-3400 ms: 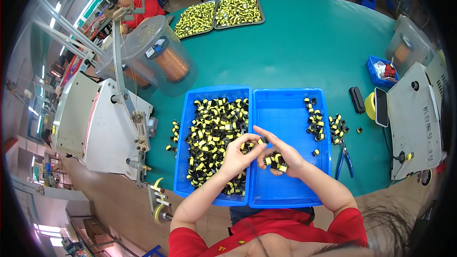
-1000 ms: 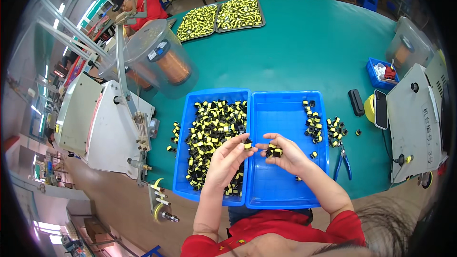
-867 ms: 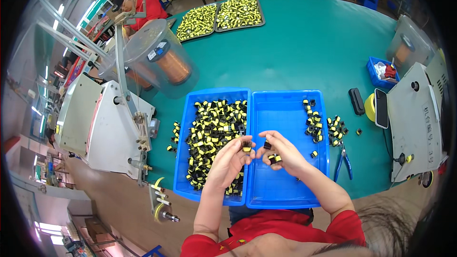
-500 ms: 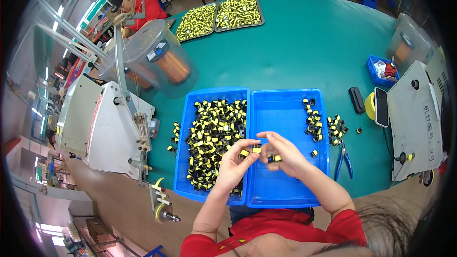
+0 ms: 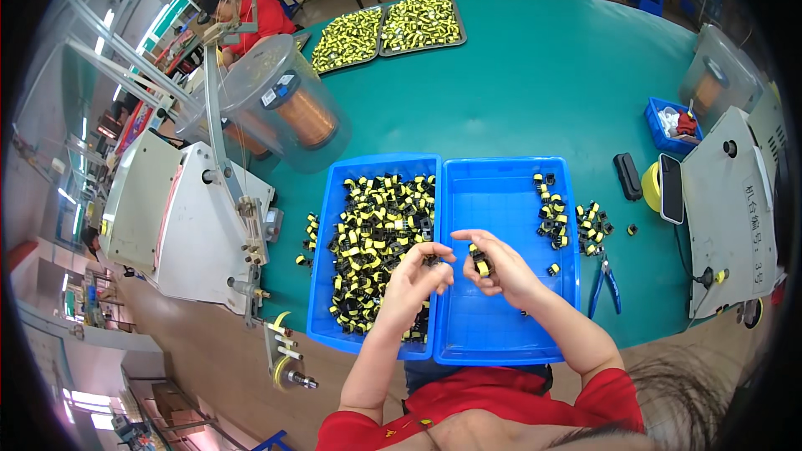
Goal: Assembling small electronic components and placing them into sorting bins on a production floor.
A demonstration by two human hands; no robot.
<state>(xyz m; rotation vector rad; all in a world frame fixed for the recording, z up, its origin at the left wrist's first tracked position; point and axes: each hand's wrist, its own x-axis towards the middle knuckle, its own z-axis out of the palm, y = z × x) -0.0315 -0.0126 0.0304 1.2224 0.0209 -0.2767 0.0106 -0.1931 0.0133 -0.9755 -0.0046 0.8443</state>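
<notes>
Two blue bins stand side by side in front of me. The left bin [image 5: 321, 284] is heaped with small black coil bobbins wrapped in yellow tape [image 5: 376, 242]. Over the seam between the bins, my left hand [image 5: 411, 282] is curled with thumb and fingers close together; a dark bit shows between them, too small to make out. Just apart from it, above the right bin [image 5: 476, 188], my right hand [image 5: 511, 277] grips yellow-taped bobbins [image 5: 482, 262] in its fingers, the index finger stretched toward the left hand. Several bobbins [image 5: 551, 221] lie along the right bin's right side.
Loose bobbins [image 5: 591, 225] and blue-handled pliers [image 5: 603, 288] lie right of the bins. Winding machines flank me, left [image 5: 192, 225] and right [image 5: 727, 217]. Copper wire spools [image 5: 305, 117] stand at left, two trays of yellow parts [image 5: 422, 23] at the far edge. A co-worker [image 5: 259, 21] sits far left.
My hands have drawn slightly apart. The bobbin that was between their fingertips is now with the others in my right hand, which has turned them upright.
</notes>
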